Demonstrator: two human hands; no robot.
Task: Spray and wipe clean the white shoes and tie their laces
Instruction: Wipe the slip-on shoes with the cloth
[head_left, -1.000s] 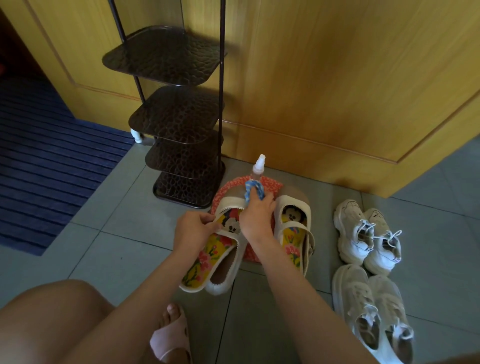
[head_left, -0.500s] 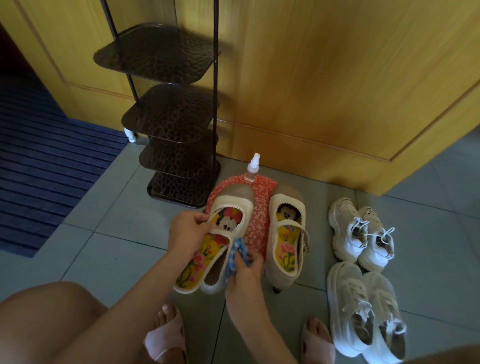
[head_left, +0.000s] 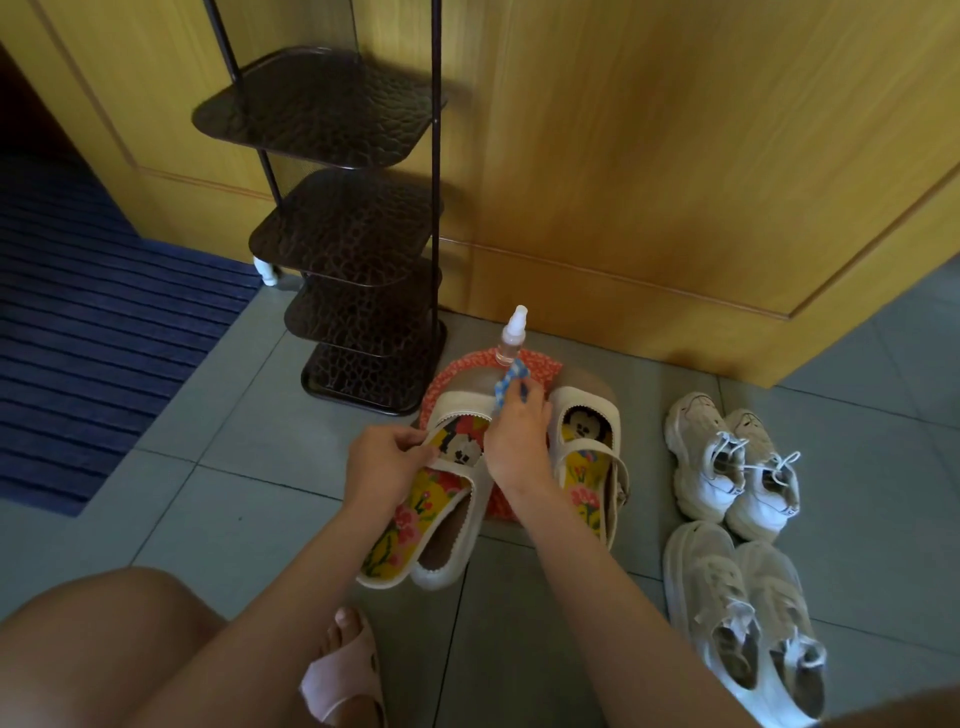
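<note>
Cloth (head_left: 511, 383) at shoe (head_left: 456, 405) — spray bottle (head_left: 511, 338), rack (head_left: 363, 228) beyond

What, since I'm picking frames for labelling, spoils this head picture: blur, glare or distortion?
Head view: the wide lens skews straight lines, so the shelf rack leans. Its top shelf shows a soft sheen, no harsh glare. The right hand gripping the blue cloth looks slightly soft, the left hand holding the strap shoe less so. The laced sneakers are crisp enough to show laces.
</note>
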